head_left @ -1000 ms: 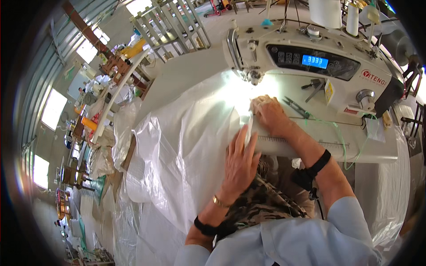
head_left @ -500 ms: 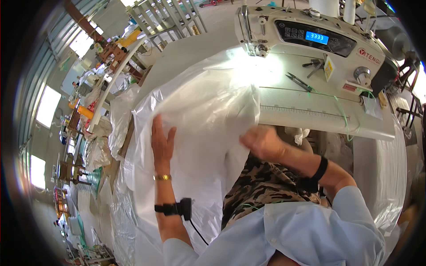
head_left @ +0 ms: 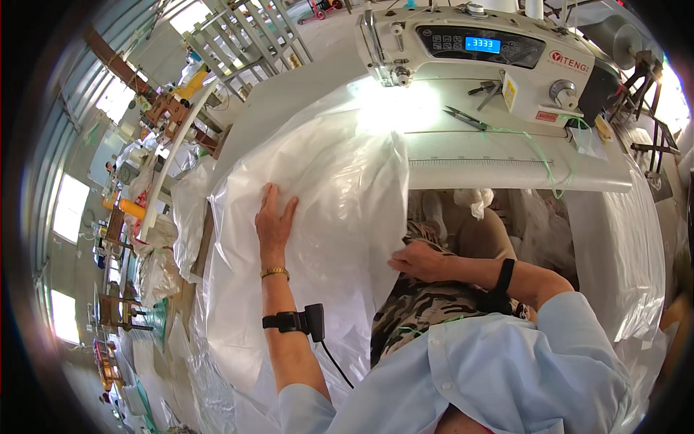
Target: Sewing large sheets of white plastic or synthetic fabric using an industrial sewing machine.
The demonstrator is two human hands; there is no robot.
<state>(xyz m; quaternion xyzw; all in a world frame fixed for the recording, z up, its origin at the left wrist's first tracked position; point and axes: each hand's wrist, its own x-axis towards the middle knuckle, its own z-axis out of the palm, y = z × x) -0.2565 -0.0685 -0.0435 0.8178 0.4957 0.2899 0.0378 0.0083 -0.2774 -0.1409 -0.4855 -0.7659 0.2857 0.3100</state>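
A large translucent white plastic sheet (head_left: pixel 325 217) spreads over the left part of the table and hangs down toward my lap. My left hand (head_left: pixel 275 220) lies flat on it, fingers stretched and thumb apart. Along the sheet's right edge, my right hand (head_left: pixel 423 260) is closed, its fingertips pinching that edge just above my camouflage trousers (head_left: pixel 419 311). The sheet's far end reaches into the bright light under the head of the sewing machine (head_left: pixel 477 47). Glare hides the needle and presser foot there.
Black thread snips (head_left: pixel 466 118) lie on the machine bed, with green thread (head_left: pixel 538 148) trailing over the front edge. A ruler scale (head_left: pixel 484 160) runs along that edge. More plastic sheeting (head_left: pixel 614 253) hangs at the right. A metal rack (head_left: pixel 249 47) stands beyond the table.
My right hand has moved down along the sheet's edge toward my lap. My left hand has shifted slightly right and stays on the sheet. The view has turned a little.
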